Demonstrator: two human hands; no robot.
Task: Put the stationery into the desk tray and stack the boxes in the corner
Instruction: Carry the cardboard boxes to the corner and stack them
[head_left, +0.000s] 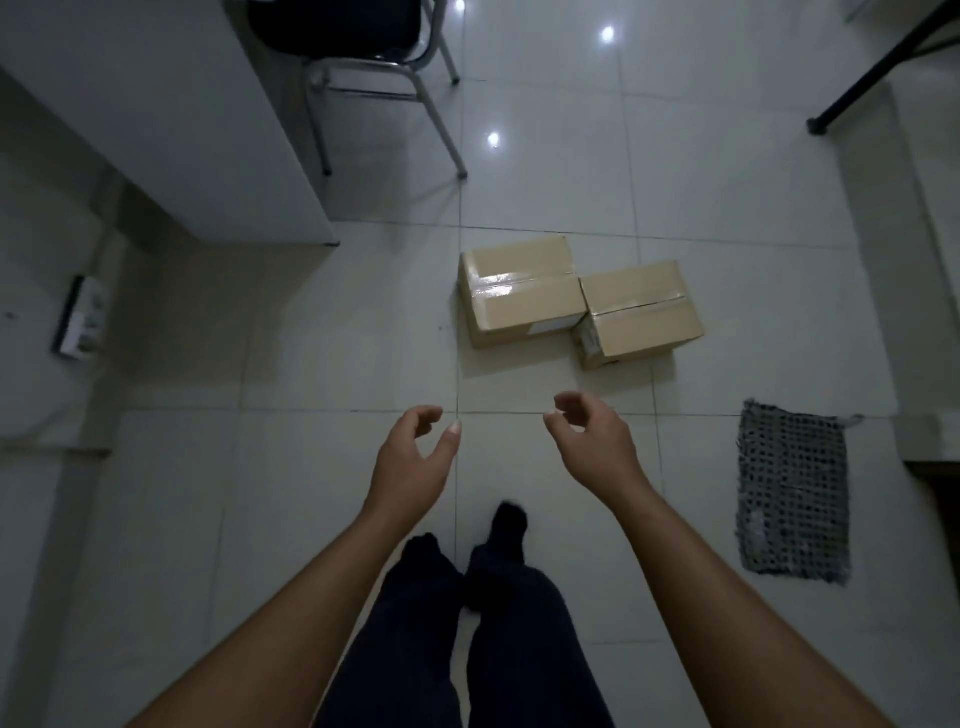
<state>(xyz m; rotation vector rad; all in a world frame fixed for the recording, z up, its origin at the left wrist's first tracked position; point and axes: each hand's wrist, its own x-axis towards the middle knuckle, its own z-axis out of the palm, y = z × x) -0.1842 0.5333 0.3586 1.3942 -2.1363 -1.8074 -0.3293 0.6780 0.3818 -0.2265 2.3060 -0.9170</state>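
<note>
Two taped cardboard boxes sit side by side on the tiled floor ahead of me, corners touching: the left box (522, 288) and the right box (639, 312), set slightly nearer. My left hand (415, 452) and my right hand (592, 441) are stretched out in front of me, short of the boxes, fingers loosely curled and apart, holding nothing. No stationery or desk tray is in view.
A white desk (171, 114) stands at the upper left with a metal-legged chair (384, 78) beside it. A power strip (83, 317) lies by the left wall. A grey mat (795, 493) lies at the right. A black table leg (872, 73) slants in at the upper right.
</note>
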